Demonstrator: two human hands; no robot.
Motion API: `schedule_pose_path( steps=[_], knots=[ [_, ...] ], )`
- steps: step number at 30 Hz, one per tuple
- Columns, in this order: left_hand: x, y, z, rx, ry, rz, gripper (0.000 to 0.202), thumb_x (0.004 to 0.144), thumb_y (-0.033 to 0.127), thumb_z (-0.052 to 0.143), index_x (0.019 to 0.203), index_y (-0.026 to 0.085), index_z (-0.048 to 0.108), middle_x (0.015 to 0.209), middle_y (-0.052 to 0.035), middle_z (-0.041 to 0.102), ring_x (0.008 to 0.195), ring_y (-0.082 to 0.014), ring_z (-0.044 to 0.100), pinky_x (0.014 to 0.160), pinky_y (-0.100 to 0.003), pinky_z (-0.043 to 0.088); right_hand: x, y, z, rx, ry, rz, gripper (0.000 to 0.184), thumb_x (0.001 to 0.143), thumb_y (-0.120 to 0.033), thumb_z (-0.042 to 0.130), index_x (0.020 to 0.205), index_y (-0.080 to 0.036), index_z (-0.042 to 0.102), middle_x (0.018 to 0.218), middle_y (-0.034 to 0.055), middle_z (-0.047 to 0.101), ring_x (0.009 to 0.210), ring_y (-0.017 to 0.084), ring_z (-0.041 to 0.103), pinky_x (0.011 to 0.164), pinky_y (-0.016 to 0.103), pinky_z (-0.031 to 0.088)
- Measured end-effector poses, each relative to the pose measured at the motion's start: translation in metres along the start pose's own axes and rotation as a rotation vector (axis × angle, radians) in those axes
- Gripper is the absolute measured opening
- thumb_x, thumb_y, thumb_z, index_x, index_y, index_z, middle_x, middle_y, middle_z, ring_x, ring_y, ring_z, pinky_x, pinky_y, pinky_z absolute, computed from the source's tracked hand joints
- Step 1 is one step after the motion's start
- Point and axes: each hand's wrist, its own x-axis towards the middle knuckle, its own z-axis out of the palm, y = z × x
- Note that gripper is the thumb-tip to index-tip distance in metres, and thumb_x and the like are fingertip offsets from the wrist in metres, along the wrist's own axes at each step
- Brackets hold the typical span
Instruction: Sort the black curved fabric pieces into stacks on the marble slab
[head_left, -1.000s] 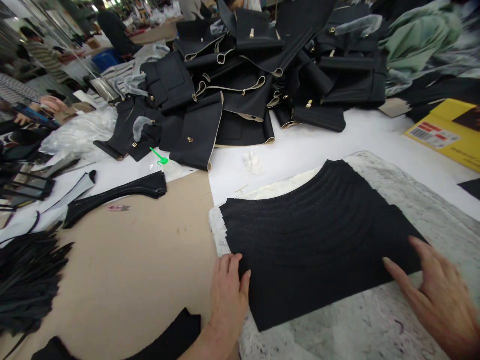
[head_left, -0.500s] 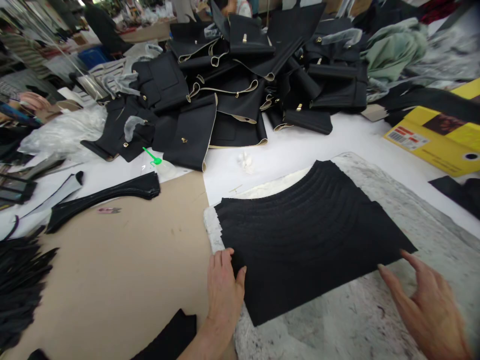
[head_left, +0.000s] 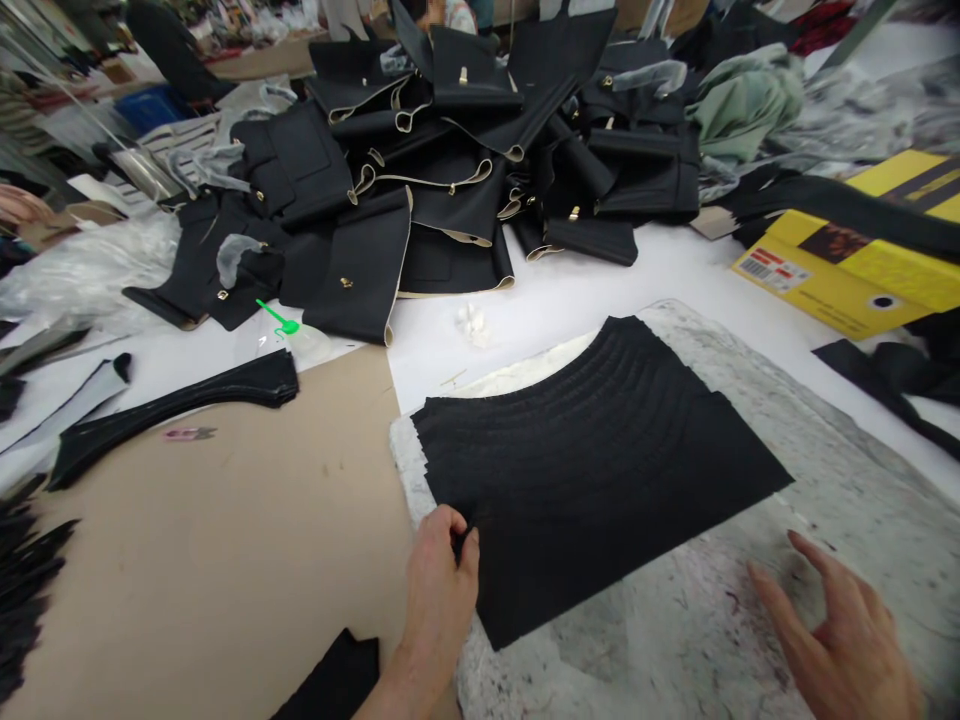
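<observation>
A fanned stack of black leather pieces (head_left: 585, 500) lies on a stained whitish slab (head_left: 645, 640), its curved upper edges showing as overlapping rows. At the stack's left edge, my left hand (head_left: 442, 570) is closed, with thumb and forefinger pinching the edge of the leather. My right hand (head_left: 840, 630) hovers over the slab, a little below the stack's right corner. Its thumb and fingers are spread and hold nothing. Part of another black piece (head_left: 337, 675) shows beside my left forearm.
Black bag parts with gold clasps (head_left: 352, 270) are heaped at the back. A yellow box (head_left: 840, 270) stands at right. On the tan board (head_left: 300, 540) lie thread snips (head_left: 189, 434) and curved black strips (head_left: 187, 400). Black strips (head_left: 30, 590) hang together at far left.
My left hand's fingers have curled in on the leather's left edge. My right hand has drawn away from the stack's lower right edge. The view has shifted slightly right.
</observation>
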Motion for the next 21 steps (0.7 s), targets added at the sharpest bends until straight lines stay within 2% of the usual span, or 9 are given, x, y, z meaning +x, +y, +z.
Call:
schedule_pose_path(
  steps=[2, 5, 7, 10, 13, 16, 18, 21],
  knots=[
    [-0.004, 0.002, 0.001, -0.134, -0.022, -0.091, 0.010, 0.084, 0.032, 0.051, 0.085, 0.022, 0.050, 0.073, 0.0000, 0.060, 0.067, -0.0188, 0.059, 0.064, -0.031, 0.045, -0.003, -0.005, -0.002, 0.006, 0.006, 0.017, 0.072, 0.084, -0.070, 0.034, 0.129, -0.016, 0.051, 0.119, 0.0180, 0.057, 0.066, 0.027, 0.054, 0.083, 0.053, 0.046],
    [-0.010, 0.002, 0.004, -0.259, -0.014, -0.172, 0.040, 0.081, 0.040, 0.058, 0.114, 0.019, 0.048, 0.081, -0.0036, 0.067, 0.072, -0.0218, 0.066, 0.065, -0.033, 0.050, -0.007, -0.009, -0.002, 0.027, 0.034, 0.035, 0.071, 0.084, -0.069, 0.036, 0.128, -0.015, 0.051, 0.121, 0.0172, 0.056, 0.076, 0.028, 0.057, 0.084, 0.052, 0.046],
    [-0.013, 0.000, 0.006, -0.272, -0.020, -0.168, 0.056, 0.080, 0.040, 0.059, 0.129, 0.020, 0.043, 0.087, -0.0055, 0.070, 0.074, -0.0228, 0.068, 0.066, -0.035, 0.053, -0.011, -0.010, 0.000, 0.051, 0.058, 0.022, 0.068, 0.085, -0.066, 0.038, 0.128, -0.016, 0.050, 0.121, 0.0162, 0.056, 0.088, 0.031, 0.058, 0.085, 0.051, 0.046],
    [-0.017, -0.001, 0.007, -0.302, -0.014, -0.098, 0.062, 0.082, 0.034, 0.057, 0.141, 0.026, 0.037, 0.104, -0.0070, 0.070, 0.085, -0.0227, 0.069, 0.072, -0.037, 0.056, -0.017, -0.010, 0.005, 0.081, 0.077, -0.013, 0.062, 0.088, -0.062, 0.040, 0.128, -0.016, 0.050, 0.122, 0.0152, 0.056, 0.104, 0.034, 0.055, 0.086, 0.049, 0.046],
    [-0.020, 0.002, 0.006, -0.321, -0.038, -0.060, 0.057, 0.084, 0.030, 0.054, 0.139, 0.029, 0.043, 0.113, -0.0042, 0.069, 0.098, -0.0233, 0.067, 0.080, -0.041, 0.057, -0.023, -0.010, 0.009, 0.099, 0.073, -0.032, 0.058, 0.089, -0.058, 0.041, 0.129, -0.017, 0.049, 0.121, 0.0151, 0.056, 0.108, 0.034, 0.053, 0.087, 0.050, 0.045],
    [-0.021, 0.007, 0.003, -0.346, -0.090, -0.079, 0.041, 0.083, 0.033, 0.054, 0.123, 0.027, 0.062, 0.109, -0.0024, 0.071, 0.107, -0.0242, 0.064, 0.086, -0.042, 0.056, -0.027, -0.009, 0.011, 0.108, 0.084, -0.030, 0.056, 0.089, -0.057, 0.041, 0.128, -0.017, 0.049, 0.120, 0.0145, 0.057, 0.111, 0.034, 0.052, 0.088, 0.050, 0.045],
    [-0.022, 0.008, 0.003, -0.375, -0.106, -0.129, 0.035, 0.082, 0.037, 0.056, 0.112, 0.026, 0.069, 0.105, -0.0021, 0.072, 0.108, -0.0245, 0.064, 0.086, -0.039, 0.056, -0.028, -0.009, 0.010, 0.122, 0.096, -0.019, 0.054, 0.090, -0.056, 0.042, 0.128, -0.018, 0.049, 0.120, 0.0137, 0.057, 0.111, 0.033, 0.052, 0.086, 0.048, 0.046],
    [-0.024, 0.004, 0.006, -0.400, -0.115, -0.167, 0.036, 0.079, 0.039, 0.059, 0.111, 0.027, 0.070, 0.102, -0.0014, 0.074, 0.104, -0.0239, 0.066, 0.083, -0.036, 0.057, -0.026, -0.010, 0.009, 0.148, 0.108, -0.010, 0.050, 0.091, -0.053, 0.043, 0.127, -0.019, 0.049, 0.119, 0.0127, 0.058, 0.109, 0.031, 0.052, 0.083, 0.046, 0.047]
  ],
)
